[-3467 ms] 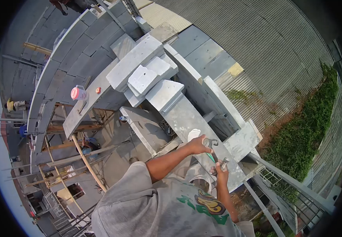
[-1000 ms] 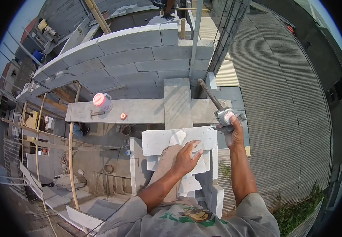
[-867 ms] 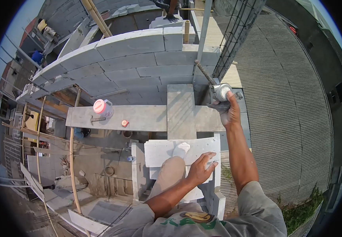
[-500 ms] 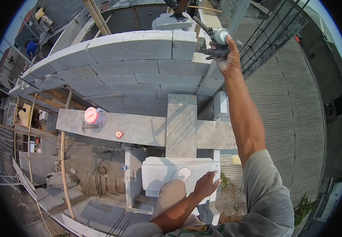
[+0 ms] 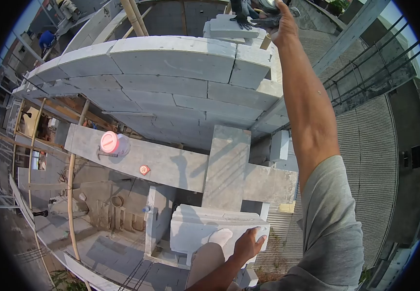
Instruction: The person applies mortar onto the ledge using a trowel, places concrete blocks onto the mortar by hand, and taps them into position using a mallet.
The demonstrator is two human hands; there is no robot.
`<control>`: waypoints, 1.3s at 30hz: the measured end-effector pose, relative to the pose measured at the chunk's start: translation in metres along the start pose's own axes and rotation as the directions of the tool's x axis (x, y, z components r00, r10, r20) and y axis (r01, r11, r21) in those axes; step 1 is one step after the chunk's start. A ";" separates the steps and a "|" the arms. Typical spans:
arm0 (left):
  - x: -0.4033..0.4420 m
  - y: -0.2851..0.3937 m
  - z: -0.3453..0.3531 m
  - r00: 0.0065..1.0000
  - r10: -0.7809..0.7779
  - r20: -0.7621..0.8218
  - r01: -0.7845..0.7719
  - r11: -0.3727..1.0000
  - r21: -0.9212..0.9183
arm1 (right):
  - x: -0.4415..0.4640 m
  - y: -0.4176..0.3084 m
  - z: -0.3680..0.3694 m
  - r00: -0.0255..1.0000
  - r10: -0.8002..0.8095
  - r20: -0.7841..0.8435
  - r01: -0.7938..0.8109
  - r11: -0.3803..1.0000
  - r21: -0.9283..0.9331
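At one o'clock, the right hand [image 5: 285, 28] grips a metal tool [image 5: 270, 4], partly out of view, near a co-worker's gloved hand [image 5: 241, 21]. At five o'clock, the left hand [image 5: 247, 247], half open, is over a block [image 5: 189, 234]. This outstretched reach seems to need a firm grip.

Pink-lidded jug [image 5: 115, 144] beside hammer [image 5: 106, 154] on grey board [image 5: 169, 167]; small red item [image 5: 144, 169] nearby; corrugated roof [image 5: 370, 160] at right.

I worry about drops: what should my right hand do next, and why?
Probably hold steady until the co-worker's dark-gloved hand grips the grey metal-looking gear: your right hand holds it close beside that glove, which rests on pale rectangular blocks.
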State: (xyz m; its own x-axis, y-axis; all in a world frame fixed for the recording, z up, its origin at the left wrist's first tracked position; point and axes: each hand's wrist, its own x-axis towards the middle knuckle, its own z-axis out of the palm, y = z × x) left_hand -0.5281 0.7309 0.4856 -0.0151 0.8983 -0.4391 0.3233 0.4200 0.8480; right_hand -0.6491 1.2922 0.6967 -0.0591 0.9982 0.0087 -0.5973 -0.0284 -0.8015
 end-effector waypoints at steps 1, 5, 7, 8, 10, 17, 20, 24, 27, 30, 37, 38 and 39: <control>0.000 0.000 0.000 1.000 0.003 -0.008 -0.003 1.000 -0.019 | 0.006 0.003 0.005 0.999 -0.001 -0.034 0.001 1.000 -0.003; 0.008 -0.002 -0.005 0.999 -0.045 0.006 0.046 0.997 -0.061 | 0.022 0.017 0.018 0.988 -0.012 -0.152 0.009 1.000 -0.025; 0.011 -0.006 -0.008 0.998 -0.060 -0.006 0.059 0.997 -0.054 | 0.027 0.022 0.022 0.982 -0.021 -0.186 0.014 0.999 -0.039; 0.012 -0.008 -0.008 0.999 -0.040 -0.034 0.038 0.998 -0.050 | 0.029 0.024 0.022 0.980 -0.023 -0.195 0.014 0.999 -0.047; 0.014 -0.011 -0.007 0.998 -0.017 -0.065 0.015 0.999 -0.040 | 0.030 0.027 0.021 0.981 -0.015 -0.194 0.005 0.998 -0.055; 0.015 -0.004 -0.009 0.996 -0.091 -0.006 0.090 0.993 -0.076 | 0.036 0.032 0.017 0.985 0.045 -0.166 -0.068 0.989 -0.134; 0.014 -0.003 -0.005 0.996 -0.086 -0.001 0.086 0.991 -0.103 | 0.034 0.031 0.007 0.992 0.049 -0.117 -0.076 0.967 -0.244; 0.010 -0.002 0.005 0.999 -0.046 0.018 0.048 0.993 -0.107 | 0.027 0.026 -0.010 0.998 0.038 -0.048 -0.055 0.907 -0.417; 0.008 -0.006 0.011 0.997 -0.058 0.048 0.062 0.995 -0.077 | 0.018 0.029 -0.027 0.999 0.032 0.006 -0.023 0.835 -0.550; 0.007 0.005 0.011 0.982 -0.145 0.120 0.161 0.978 -0.130 | 0.008 0.034 -0.047 0.997 0.032 0.071 0.024 0.745 -0.667; -0.005 0.023 0.040 0.987 -0.101 0.125 0.121 0.979 -0.164 | -0.069 0.063 -0.160 0.974 0.140 0.180 0.093 0.478 -0.873; -0.010 0.031 0.040 0.971 -0.136 0.196 0.170 0.972 -0.165 | -0.092 0.069 -0.185 0.971 0.185 0.150 0.053 0.445 -0.894; -0.018 0.032 0.046 0.978 -0.090 0.189 0.117 0.984 -0.137 | -0.121 0.075 -0.212 0.967 0.239 0.088 -0.021 0.419 -0.908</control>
State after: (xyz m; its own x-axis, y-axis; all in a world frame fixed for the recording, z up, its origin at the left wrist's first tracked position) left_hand -0.4736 0.7223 0.5064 0.1348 0.8162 -0.5618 0.1869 0.5358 0.8234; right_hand -0.5171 1.1806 0.5082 -0.2703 0.9539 -0.1306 0.4774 0.0150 -0.8786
